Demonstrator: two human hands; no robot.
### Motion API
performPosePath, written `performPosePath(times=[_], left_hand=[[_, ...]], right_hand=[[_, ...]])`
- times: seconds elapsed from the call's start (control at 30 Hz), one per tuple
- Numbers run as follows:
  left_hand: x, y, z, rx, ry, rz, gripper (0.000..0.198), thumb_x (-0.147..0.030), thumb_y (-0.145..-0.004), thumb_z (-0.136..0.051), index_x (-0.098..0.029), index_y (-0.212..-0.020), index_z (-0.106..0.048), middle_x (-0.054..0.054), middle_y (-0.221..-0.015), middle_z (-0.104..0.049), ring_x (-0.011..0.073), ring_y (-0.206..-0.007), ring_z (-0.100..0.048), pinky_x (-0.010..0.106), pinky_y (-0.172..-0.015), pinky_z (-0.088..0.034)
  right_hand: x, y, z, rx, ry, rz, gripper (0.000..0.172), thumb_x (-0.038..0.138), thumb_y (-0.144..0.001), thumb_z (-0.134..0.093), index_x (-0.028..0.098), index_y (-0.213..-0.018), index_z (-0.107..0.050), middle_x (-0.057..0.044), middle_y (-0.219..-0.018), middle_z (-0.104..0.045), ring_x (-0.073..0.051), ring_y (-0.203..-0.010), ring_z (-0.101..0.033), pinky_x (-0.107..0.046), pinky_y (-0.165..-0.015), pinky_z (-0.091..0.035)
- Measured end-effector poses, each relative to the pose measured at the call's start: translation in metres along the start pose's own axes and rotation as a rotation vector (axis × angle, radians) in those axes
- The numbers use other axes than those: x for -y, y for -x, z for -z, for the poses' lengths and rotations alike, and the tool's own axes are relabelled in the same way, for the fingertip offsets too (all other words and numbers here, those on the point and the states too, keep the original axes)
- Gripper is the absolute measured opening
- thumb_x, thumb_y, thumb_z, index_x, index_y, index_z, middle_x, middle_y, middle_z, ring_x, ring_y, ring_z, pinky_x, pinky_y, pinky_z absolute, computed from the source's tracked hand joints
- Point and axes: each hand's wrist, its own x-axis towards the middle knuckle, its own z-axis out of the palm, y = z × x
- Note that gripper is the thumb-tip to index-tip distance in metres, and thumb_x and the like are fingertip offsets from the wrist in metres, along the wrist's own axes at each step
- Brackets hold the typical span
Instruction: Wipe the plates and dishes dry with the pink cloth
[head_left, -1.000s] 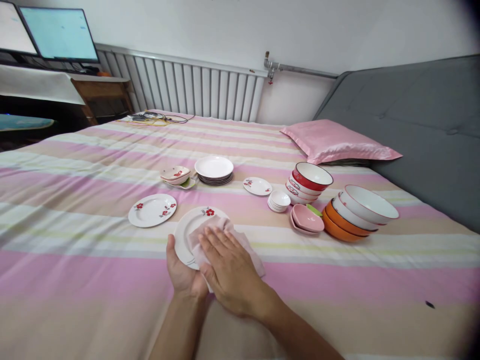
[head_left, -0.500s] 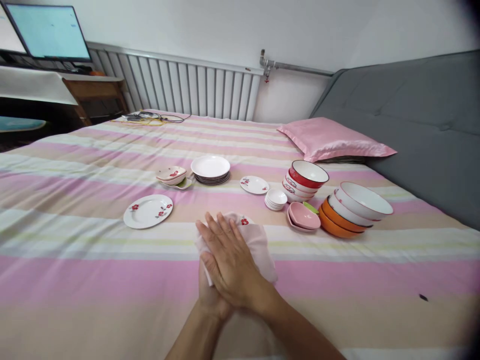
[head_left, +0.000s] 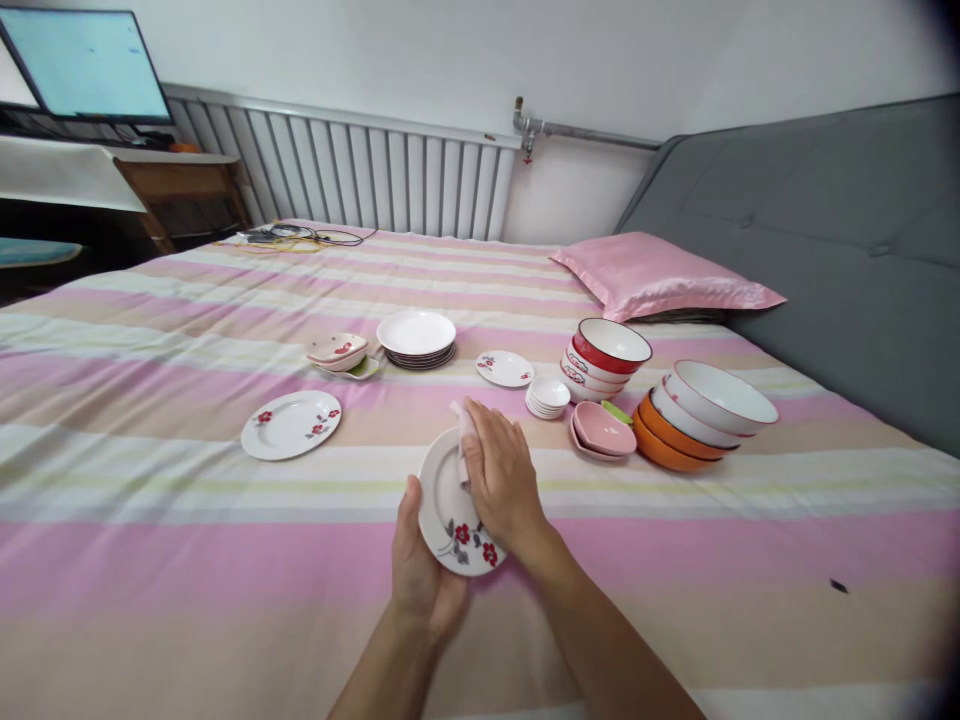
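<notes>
A small white plate (head_left: 442,500) with red flowers and grey leaves is held up above the bed, tilted toward me. My left hand (head_left: 420,570) grips it from below and the left, the thumb on its rim. My right hand (head_left: 501,480) lies over the plate's right side, pressing a folded pale pink cloth (head_left: 466,440) against its face. Most of the cloth is hidden under the fingers. To the left, a larger flowered plate (head_left: 291,425) lies flat on the bedspread.
Beyond my hands stand a plate stack (head_left: 416,335), a flowered oval plate (head_left: 505,369), small white dishes (head_left: 548,396), heart-shaped dishes (head_left: 337,352), pink dishes (head_left: 602,430), red-rimmed bowls (head_left: 611,350) and orange and white bowls (head_left: 697,415). A pink pillow (head_left: 667,275) lies by the grey headboard (head_left: 825,220).
The right hand has moved up and right across the plate, bunching the cloth under it. The plate's face and flowers, covered before, now show. The left hand now shows at the left rim.
</notes>
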Motion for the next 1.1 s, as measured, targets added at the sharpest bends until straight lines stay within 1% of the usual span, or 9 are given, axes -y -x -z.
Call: performPosePath(times=[0.13, 0.2, 0.4, 0.6, 0.7, 0.77, 0.83, 0.93, 1.1], left_hand=[[-0.010, 0.000, -0.007, -0.105, 0.006, -0.191, 0.044, -0.043, -0.084, -0.048, -0.020, -0.119, -0.061, 0.009, -0.107, -0.069, 0.0297, -0.109, -0.059, 0.046, -0.097, -0.043], [-0.014, -0.001, -0.010, -0.143, 0.018, -0.254, 0.045, -0.044, -0.083, -0.048, -0.020, -0.118, -0.061, 0.009, -0.108, -0.069, 0.0301, -0.109, -0.059, 0.047, -0.096, -0.043], [-0.035, -0.005, -0.008, -0.195, 0.080, -0.375, 0.045, -0.049, -0.079, -0.046, -0.024, -0.114, -0.063, 0.007, -0.112, -0.067, 0.0308, -0.115, -0.054, 0.051, -0.100, -0.037], [-0.070, -0.007, 0.004, -0.166, 0.140, -0.464, 0.046, -0.051, -0.076, -0.047, -0.027, -0.112, -0.063, 0.004, -0.115, -0.066, 0.0287, -0.121, -0.048, 0.050, -0.106, -0.028], [-0.075, -0.008, 0.008, -0.149, 0.170, -0.455, 0.047, -0.053, -0.075, -0.048, -0.028, -0.112, -0.062, 0.004, -0.115, -0.066, 0.0291, -0.119, -0.050, 0.051, -0.106, -0.027], [-0.075, -0.007, 0.008, -0.153, 0.192, -0.422, 0.045, -0.051, -0.076, -0.048, -0.028, -0.112, -0.062, 0.004, -0.112, -0.067, 0.0290, -0.116, -0.052, 0.052, -0.105, -0.027], [-0.073, -0.006, 0.007, -0.177, 0.205, -0.379, 0.043, -0.049, -0.078, -0.047, -0.028, -0.112, -0.063, 0.004, -0.108, -0.068, 0.0290, -0.111, -0.055, 0.052, -0.104, -0.030], [-0.071, -0.005, 0.003, -0.216, 0.170, -0.328, 0.042, -0.047, -0.080, -0.046, -0.026, -0.111, -0.063, 0.005, -0.101, -0.071, 0.0291, -0.104, -0.060, 0.051, -0.098, -0.038], [-0.070, -0.005, 0.001, -0.258, 0.029, -0.290, 0.045, -0.047, -0.082, -0.041, -0.022, -0.110, -0.065, 0.008, -0.096, -0.071, 0.0307, -0.097, -0.062, 0.052, -0.090, -0.046]], right_hand=[[-0.005, -0.001, -0.007, 0.046, -0.127, -0.083, 0.049, 0.033, -0.096, -0.024, 0.018, -0.142, -0.032, -0.007, -0.141, -0.043, -0.020, -0.129, -0.040, -0.038, -0.104, -0.036], [-0.003, 0.001, -0.010, 0.093, -0.154, -0.133, 0.051, 0.034, -0.095, -0.025, 0.017, -0.143, -0.030, -0.009, -0.140, -0.044, -0.023, -0.127, -0.043, -0.039, -0.101, -0.039], [0.004, 0.006, -0.012, 0.222, -0.180, -0.156, 0.052, 0.035, -0.095, -0.026, 0.017, -0.143, -0.030, -0.012, -0.138, -0.046, -0.024, -0.126, -0.044, -0.041, -0.103, -0.036], [-0.003, 0.006, -0.009, 0.334, -0.174, -0.067, 0.045, 0.030, -0.087, -0.046, 0.018, -0.131, -0.049, -0.012, -0.137, -0.047, -0.025, -0.129, -0.039, -0.042, -0.107, -0.030], [-0.004, 0.005, -0.005, 0.328, -0.330, -0.060, 0.042, 0.037, -0.085, -0.052, 0.019, -0.123, -0.055, -0.011, -0.138, -0.045, -0.025, -0.130, -0.038, -0.041, -0.105, -0.032], [-0.003, 0.005, -0.005, 0.344, -0.516, -0.111, 0.036, 0.042, -0.088, -0.047, 0.020, -0.115, -0.057, -0.010, -0.121, -0.058, -0.021, -0.110, -0.055, -0.036, -0.091, -0.044], [-0.001, 0.005, -0.008, 0.409, -0.701, -0.212, 0.033, 0.047, -0.089, -0.045, 0.019, -0.100, -0.059, -0.006, -0.091, -0.065, -0.014, -0.072, -0.063, -0.028, -0.067, -0.048], [0.003, 0.007, -0.013, 0.546, -0.933, -0.384, 0.039, 0.054, -0.085, -0.049, 0.016, -0.078, -0.054, 0.002, -0.062, -0.056, -0.006, -0.043, -0.046, -0.021, -0.045, -0.036], [0.005, 0.006, -0.011, 0.642, -1.087, -0.465, 0.039, 0.052, -0.080, -0.057, 0.015, -0.067, -0.052, 0.006, -0.048, -0.047, -0.002, -0.038, -0.034, -0.017, -0.039, -0.022]])
